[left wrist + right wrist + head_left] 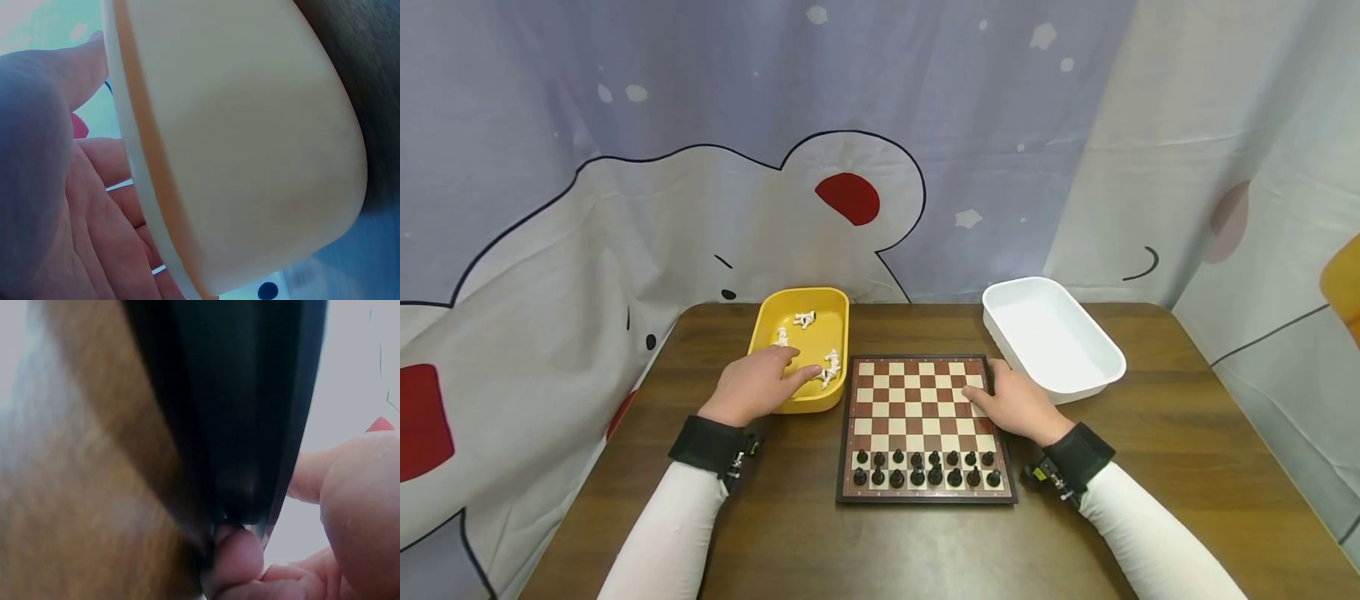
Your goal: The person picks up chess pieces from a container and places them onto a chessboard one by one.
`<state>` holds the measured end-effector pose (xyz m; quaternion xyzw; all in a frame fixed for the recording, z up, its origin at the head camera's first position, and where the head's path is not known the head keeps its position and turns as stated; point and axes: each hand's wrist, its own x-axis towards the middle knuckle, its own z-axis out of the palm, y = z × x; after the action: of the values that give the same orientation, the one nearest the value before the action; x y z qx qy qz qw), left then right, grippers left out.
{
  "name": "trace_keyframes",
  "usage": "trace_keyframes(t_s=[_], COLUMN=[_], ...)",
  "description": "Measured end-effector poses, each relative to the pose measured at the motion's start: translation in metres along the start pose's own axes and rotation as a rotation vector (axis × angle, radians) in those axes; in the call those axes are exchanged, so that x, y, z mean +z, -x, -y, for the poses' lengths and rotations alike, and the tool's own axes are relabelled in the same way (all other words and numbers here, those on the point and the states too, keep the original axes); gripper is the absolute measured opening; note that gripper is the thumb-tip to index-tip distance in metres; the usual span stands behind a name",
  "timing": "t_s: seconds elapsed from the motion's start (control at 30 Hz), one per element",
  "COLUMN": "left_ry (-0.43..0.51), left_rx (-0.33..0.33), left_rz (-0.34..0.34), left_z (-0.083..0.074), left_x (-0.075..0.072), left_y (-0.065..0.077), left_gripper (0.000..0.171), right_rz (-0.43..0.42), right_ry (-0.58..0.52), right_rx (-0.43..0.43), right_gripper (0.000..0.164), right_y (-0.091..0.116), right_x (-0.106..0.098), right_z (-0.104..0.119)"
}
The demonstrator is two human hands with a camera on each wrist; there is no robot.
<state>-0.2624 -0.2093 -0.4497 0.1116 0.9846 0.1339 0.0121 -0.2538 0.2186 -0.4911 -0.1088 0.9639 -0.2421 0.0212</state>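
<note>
My left hand (763, 385) reaches over the near left rim of a yellow tray (764, 321), thumb and fingers apart, holding nothing. White chess pieces (831, 367) lie loose in the tray, some close to the thumb. In the left wrist view the tray's outer wall (262, 144) hides the fingertips. My right hand (1019, 403) holds the right edge of a chessboard (917, 429), its thumb on the squares and fingers along the side. The dark side of the board (244, 412) fills the middle of the right wrist view. Black chess pieces (917, 477) stand in two rows along the near side.
An oblong white tray (1048, 333) sits at the back right, just beyond my right hand. All of this is on a brown wooden table (1150, 433). Behind its far edge hangs a printed curtain (700, 217).
</note>
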Motion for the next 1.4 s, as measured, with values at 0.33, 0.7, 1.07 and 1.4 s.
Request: trace_keyframes(t_s=[0.33, 0.7, 1.07, 1.4], left_ry=[-0.001, -0.018, -0.073, -0.091], left_rx=[0.01, 0.03, 0.149, 0.125], left_rz=[0.0, 0.008, 0.075, 0.131], left_z=[-0.001, -0.004, -0.014, -0.017], left_x=[-0.004, 0.001, 0.005, 0.007], left_y=[0.0, -0.008, -0.029, -0.041], left_gripper=[0.075, 0.069, 0.048, 0.029], right_rz=[0.117, 0.148, 0.125, 0.141], right_ry=[-0.126, -0.103, -0.083, -0.07], right_rx=[0.002, 0.01, 0.025, -0.006], right_gripper=[0.086, 0.084, 0.083, 0.084], right_y=[-0.002, 0.003, 0.002, 0.002], right_x=[-0.006, -0.011, -0.007, -0.008], right_z=[-0.014, -0.016, -0.018, -0.012])
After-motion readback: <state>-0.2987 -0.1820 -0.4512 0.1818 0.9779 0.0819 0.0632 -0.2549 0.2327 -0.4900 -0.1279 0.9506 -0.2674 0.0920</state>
